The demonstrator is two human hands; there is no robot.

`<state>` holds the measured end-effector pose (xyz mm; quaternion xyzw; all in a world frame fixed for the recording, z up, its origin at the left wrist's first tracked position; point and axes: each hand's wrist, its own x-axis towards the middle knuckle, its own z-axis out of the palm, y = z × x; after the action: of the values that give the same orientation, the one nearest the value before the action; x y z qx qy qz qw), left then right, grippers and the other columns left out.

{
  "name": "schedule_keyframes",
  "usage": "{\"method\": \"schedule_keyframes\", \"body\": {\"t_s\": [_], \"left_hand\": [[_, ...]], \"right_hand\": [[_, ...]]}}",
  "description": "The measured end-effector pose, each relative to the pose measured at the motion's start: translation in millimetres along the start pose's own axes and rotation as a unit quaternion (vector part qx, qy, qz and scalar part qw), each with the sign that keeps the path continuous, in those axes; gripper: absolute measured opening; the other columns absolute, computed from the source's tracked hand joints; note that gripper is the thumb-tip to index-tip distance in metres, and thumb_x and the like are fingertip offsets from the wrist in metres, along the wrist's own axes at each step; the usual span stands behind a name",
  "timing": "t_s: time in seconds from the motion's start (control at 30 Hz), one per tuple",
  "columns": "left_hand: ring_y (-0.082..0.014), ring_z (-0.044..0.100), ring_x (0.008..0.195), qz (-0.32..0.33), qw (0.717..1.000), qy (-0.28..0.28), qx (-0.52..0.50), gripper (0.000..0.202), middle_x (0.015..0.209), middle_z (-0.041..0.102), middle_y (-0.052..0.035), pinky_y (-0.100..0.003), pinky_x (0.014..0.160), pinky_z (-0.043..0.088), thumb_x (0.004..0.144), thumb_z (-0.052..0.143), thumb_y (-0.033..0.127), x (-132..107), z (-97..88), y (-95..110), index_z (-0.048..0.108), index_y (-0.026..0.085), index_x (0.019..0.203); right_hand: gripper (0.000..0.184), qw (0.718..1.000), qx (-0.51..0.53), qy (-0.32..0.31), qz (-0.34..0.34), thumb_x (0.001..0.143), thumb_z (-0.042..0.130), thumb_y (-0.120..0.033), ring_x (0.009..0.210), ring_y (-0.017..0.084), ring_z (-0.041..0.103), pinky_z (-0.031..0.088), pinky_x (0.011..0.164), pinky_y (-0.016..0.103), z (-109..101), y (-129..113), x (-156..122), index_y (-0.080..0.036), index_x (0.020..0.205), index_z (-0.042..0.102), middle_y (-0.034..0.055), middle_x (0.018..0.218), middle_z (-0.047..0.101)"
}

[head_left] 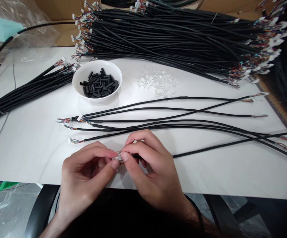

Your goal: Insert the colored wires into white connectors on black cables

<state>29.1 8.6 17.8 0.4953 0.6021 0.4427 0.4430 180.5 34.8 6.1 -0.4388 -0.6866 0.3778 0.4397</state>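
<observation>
My left hand (87,173) pinches a small white connector (117,158) between thumb and forefinger. My right hand (148,168) pinches the coloured-wire end of a black cable (208,149) that runs off to the right across the white table (29,152). The two pinches meet at the connector near the table's front edge. Both hands are closed. The wire tips themselves are mostly hidden by my fingertips.
Several loose black cables (158,124) lie just beyond my hands. A white bowl (97,80) of short black tubes stands at the back left, a pile of white connectors (158,82) beside it. Large cable bundles (178,39) fill the back; another bundle (21,94) lies at left.
</observation>
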Motion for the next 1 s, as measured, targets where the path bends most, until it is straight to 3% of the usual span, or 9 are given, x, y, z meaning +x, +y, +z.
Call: {"method": "schedule_keyframes", "body": {"t_s": [0.77,1.0], "left_hand": [[-0.0143,0.06,0.07,0.022,0.997,-0.053,0.042,0.01,0.077,0.066,0.0005,-0.023,0.049,0.038,0.085,0.066,0.021,-0.2,-4.1,-2.6,0.07,0.03,0.084],[-0.0118,0.049,0.058,0.022,0.994,-0.095,0.049,0.018,0.065,0.056,0.0016,-0.025,0.048,0.034,0.089,0.061,0.025,2.2,-4.8,-0.7,0.065,0.023,0.072]], "right_hand": [[0.01,0.999,0.039,0.024,-0.019,0.081,0.056,-0.006,0.075,0.011,0.056,0.049,0.066,0.024,-1.0,-1.8,2.2,-0.011,0.074,0.061,0.0053,0.083,0.056],[0.011,0.998,0.028,0.042,-0.035,0.08,0.056,-0.004,0.073,0.01,0.055,0.048,0.065,0.021,0.7,-0.5,1.7,-0.008,0.072,0.061,0.0069,0.081,0.056]]}}
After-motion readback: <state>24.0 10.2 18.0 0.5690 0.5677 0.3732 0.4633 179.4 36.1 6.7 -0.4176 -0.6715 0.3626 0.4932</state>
